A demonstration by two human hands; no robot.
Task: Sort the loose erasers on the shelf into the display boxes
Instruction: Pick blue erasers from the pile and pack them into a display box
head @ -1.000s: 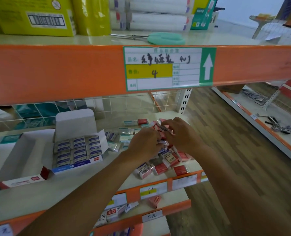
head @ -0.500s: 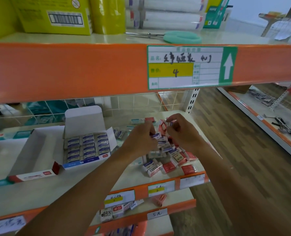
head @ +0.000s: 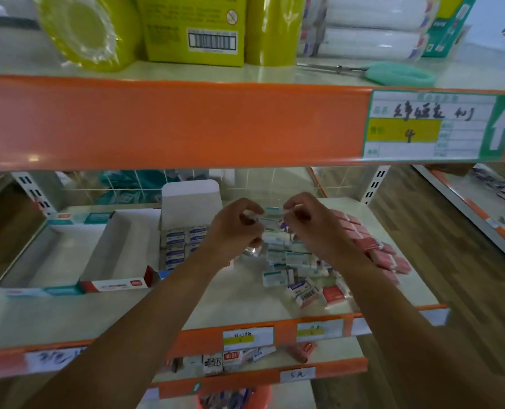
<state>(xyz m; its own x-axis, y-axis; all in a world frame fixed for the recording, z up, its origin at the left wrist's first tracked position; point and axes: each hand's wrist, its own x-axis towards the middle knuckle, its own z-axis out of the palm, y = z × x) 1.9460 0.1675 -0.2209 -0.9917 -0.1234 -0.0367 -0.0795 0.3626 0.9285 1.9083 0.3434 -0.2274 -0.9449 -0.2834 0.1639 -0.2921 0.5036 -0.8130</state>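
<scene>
Head view, left hand (head: 233, 234) and right hand (head: 313, 231) close together, fingers curled, each pinching small erasers (head: 270, 223), above the loose eraser pile (head: 295, 261).

Dim, soft indoor light, faint glare on orange shelf rail (head: 171, 122) at 9 o'clock, slight blur throughout, wide-angle bowing at edges, brighter toward 2 o'clock.

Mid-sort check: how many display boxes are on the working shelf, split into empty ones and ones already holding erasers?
Empty: 2 (teal-trimmed box, red-trimmed box)
Holding erasers: 1 (box with raised lid, blue-labelled erasers inside)
Total: 3
</scene>
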